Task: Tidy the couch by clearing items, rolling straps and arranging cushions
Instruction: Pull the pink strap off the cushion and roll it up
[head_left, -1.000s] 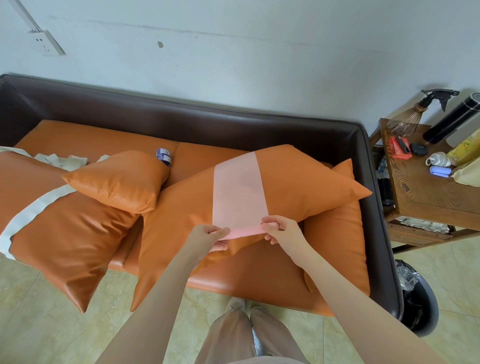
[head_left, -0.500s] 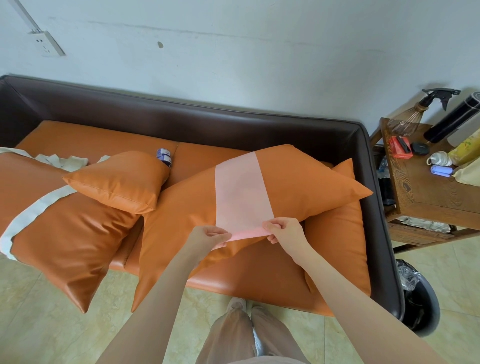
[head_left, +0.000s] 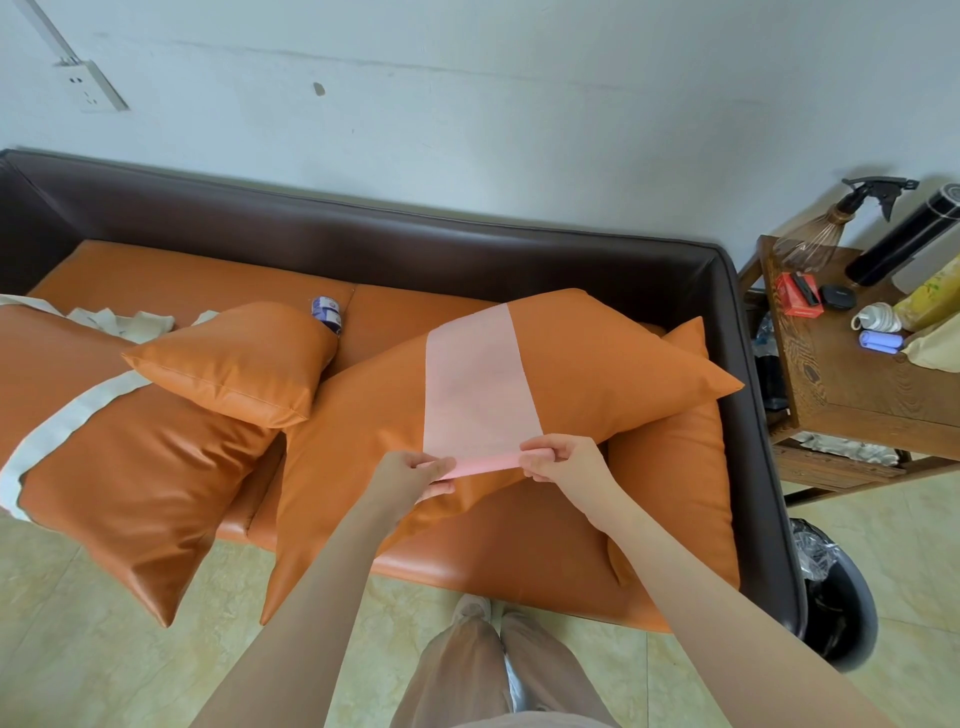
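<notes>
Both hands pinching the near rolled edge of the pink strap (head_left: 475, 384): left hand (head_left: 410, 475) w/ thumb on top, fingers curled under the roll; right hand (head_left: 563, 460) same grip at the other end, strap running away from them flat across the big orange cushion (head_left: 597, 374). Left of left hand: small cushion (head_left: 234, 361) lying on a 2nd big cushion (head_left: 119, 467) w/ a white strap (head_left: 62, 415), cut off at frame edge. Blue-white roll (head_left: 326, 312) behind small cushion half hidden, can't ID; left fingertips hidden under the strap.
</notes>
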